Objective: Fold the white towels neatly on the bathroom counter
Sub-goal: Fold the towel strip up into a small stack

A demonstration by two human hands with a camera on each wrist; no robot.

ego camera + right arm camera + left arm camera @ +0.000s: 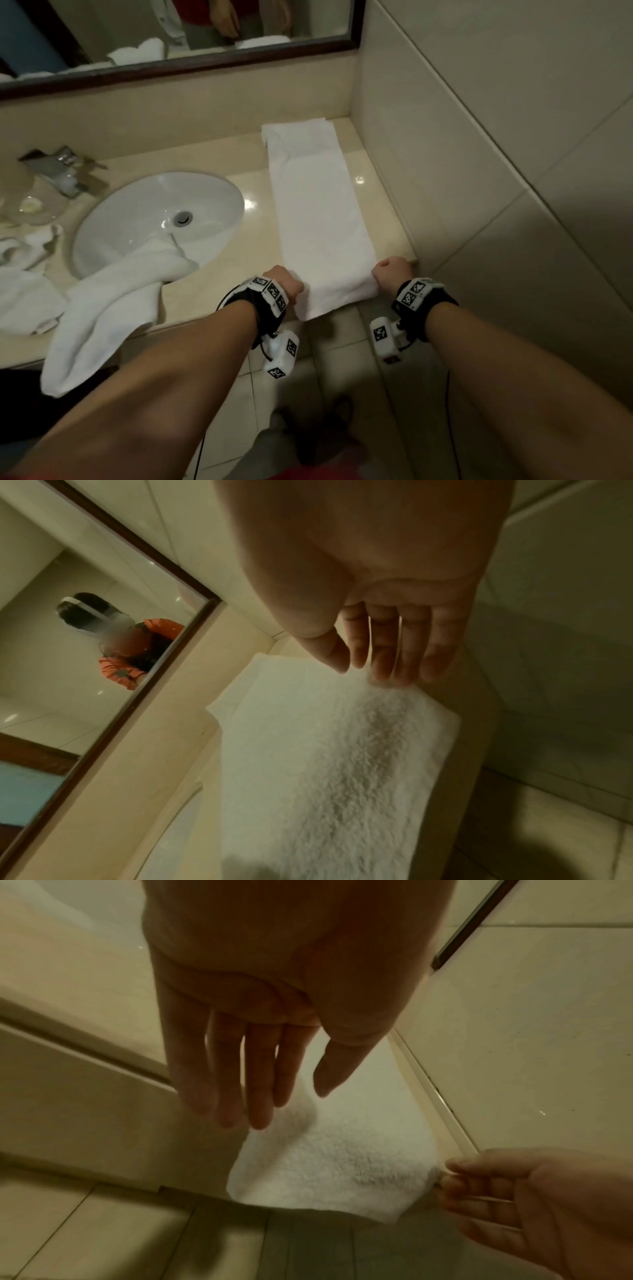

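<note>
A long white towel (318, 205), folded into a narrow strip, lies on the beige counter (253, 178) from the back wall to the front edge, where its near end hangs slightly over. My left hand (286, 282) is at the near left corner. In the left wrist view its fingers (260, 1085) point straight down beside the towel (335, 1172), with the thumb apart. My right hand (390, 274) is at the near right corner. Its straight fingertips (387, 669) touch the towel's edge (325, 764). Neither hand shows a clear grip.
A white sink (154, 212) lies left of the towel, with a rumpled white towel (113, 301) draped from it over the counter's front. More white cloth (24, 298), a faucet (65, 171) and a glass dish (34, 205) are far left. The tiled wall (479, 137) borders the right.
</note>
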